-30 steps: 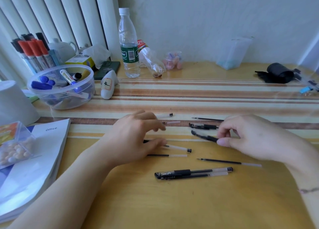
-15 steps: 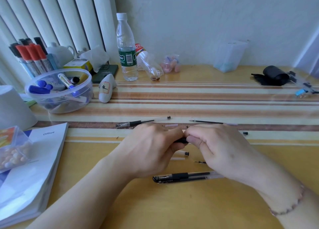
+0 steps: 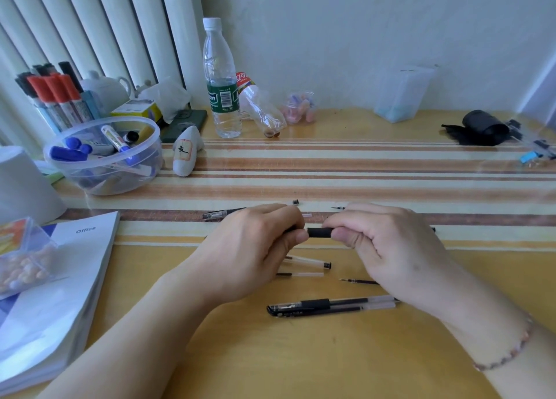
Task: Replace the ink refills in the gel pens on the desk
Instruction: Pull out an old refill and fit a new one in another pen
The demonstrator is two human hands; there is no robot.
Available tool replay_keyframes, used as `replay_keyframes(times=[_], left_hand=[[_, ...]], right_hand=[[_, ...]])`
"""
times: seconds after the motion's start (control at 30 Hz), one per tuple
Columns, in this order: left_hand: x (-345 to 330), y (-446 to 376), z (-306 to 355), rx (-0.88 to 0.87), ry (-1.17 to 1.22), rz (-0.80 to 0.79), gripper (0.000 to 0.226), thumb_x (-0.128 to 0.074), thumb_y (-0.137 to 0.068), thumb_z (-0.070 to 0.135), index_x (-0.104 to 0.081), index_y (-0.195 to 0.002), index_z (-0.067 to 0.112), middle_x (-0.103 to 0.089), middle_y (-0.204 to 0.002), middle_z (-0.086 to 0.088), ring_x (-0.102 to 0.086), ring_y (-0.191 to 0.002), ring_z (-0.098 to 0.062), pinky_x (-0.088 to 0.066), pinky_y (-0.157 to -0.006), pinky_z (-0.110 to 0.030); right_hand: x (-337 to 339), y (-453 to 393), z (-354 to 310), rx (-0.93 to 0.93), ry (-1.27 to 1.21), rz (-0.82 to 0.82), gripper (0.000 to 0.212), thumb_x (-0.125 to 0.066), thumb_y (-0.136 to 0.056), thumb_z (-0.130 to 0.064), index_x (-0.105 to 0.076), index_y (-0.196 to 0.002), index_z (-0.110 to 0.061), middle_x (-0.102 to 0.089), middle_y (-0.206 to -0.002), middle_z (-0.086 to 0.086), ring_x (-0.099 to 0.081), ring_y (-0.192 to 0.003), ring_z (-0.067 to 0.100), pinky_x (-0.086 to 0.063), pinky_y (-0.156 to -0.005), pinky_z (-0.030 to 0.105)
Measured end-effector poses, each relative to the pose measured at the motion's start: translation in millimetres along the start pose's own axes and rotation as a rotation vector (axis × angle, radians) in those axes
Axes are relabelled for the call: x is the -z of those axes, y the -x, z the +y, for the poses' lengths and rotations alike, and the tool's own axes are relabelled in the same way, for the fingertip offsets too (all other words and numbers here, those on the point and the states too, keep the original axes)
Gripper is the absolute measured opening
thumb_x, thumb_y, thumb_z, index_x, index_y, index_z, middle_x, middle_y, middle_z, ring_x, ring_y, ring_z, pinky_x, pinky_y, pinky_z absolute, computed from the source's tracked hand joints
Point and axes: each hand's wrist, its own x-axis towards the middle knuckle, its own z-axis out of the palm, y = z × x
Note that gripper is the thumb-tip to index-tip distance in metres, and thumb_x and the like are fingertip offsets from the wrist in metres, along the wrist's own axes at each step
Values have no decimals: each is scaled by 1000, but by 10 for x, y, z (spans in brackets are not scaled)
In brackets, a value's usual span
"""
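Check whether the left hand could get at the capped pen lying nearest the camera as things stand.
Probably not right away: the left hand and right hand both grip the black pen barrel. Otherwise the capped pen lies clear on bare desk.

Gel pen [image 3: 319,232] between both hands' grips

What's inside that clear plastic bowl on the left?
The clear plastic bowl holds a loose pile of markers: several blue-capped ones and a white one with a blue tip. Whatever lies beneath the pile is covered and blurred by the bowl's wall.
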Motion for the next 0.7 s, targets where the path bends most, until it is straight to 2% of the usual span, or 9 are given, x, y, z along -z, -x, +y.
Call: replay_keyframes(times=[0.07,0.17,0.27,0.33,0.4,0.5,0.57,0.63,0.7], left_hand=[[15,1,-9,21,45,6,22,-44,-98,32,-53,-83,20,-45,-62,11,-42,-55,-10,-31,-50,-19],[25,9,0,42,122,34,32,-43,-99,32,-46,-71,17,-39,-55,8,-36,-50,-13,-29,-48,-23],[21,5,5,71,199,70,39,-43,-100,32,-45,-65,14,-35,-51,9,-33,-47,-10,-28,-46,-20],[13,1,-9,78,219,85,40,-44,-99,31,-49,-66,11,-36,-51,10,-35,-47,-8,-29,-46,-17],[4,5,-20,99,256,95,40,-44,-99,31,-53,-66,11,-37,-50,11,-37,-47,-6,-30,-47,-15],[-4,16,-22,133,304,88,41,-45,-99,35,-56,-65,15,-38,-47,10,-35,-43,-6,-28,-44,-16],[-5,15,-29,145,323,88,42,-45,-99,37,-57,-65,16,-37,-46,9,-33,-42,-6,-29,-43,-22],[1,7,-35,150,339,95,41,-45,-100,38,-60,-67,17,-38,-47,9,-35,-42,-10,-31,-43,-28],[4,5,-33,149,350,95,37,-48,-99,35,-62,-70,17,-42,-49,9,-39,-42,-14,-35,-43,-31]], right_hand=[[0,2,-7,27,-6,98,20,-58,-89,-30,-76,-97,-27,-67,-80,-24,-58,-64,-1,-49,-50,26],[10,10,-42,42,-59,181,15,-68,-84,-30,-77,-93,-23,-71,-81,-13,-64,-69,11,-52,-54,33],[49,-4,-73,21,-86,144,26,-65,-83,-46,-75,-94,-24,-67,-82,-15,-57,-70,-2,-48,-53,28],[75,-7,-64,-12,-98,48,43,-46,-89,-61,-72,-98,-27,-62,-79,-20,-54,-67,-6,-46,-51,24],[74,10,-15,-38,-105,1,53,-32,-94,-61,-73,-91,-28,-60,-70,-26,-57,-63,-6,-48,-50,26],[46,20,35,-36,-75,29,39,-44,-91,-56,-74,-84,-32,-65,-63,-22,-61,-57,-1,-50,-49,28],[45,9,43,-72,-100,47,28,-58,-77,-61,-66,-80,-35,-58,-59,-25,-54,-53,-1,-43,-49,21],[58,3,37,-93,-136,42,33,-60,-69,-65,-54,-80,-35,-55,-63,-28,-51,-57,0,-33,-51,13],[54,11,40,-73,-153,2,35,-56,-76,-67,-56,-88,-33,-57,-70,-24,-54,-65,-1,-38,-52,14]])
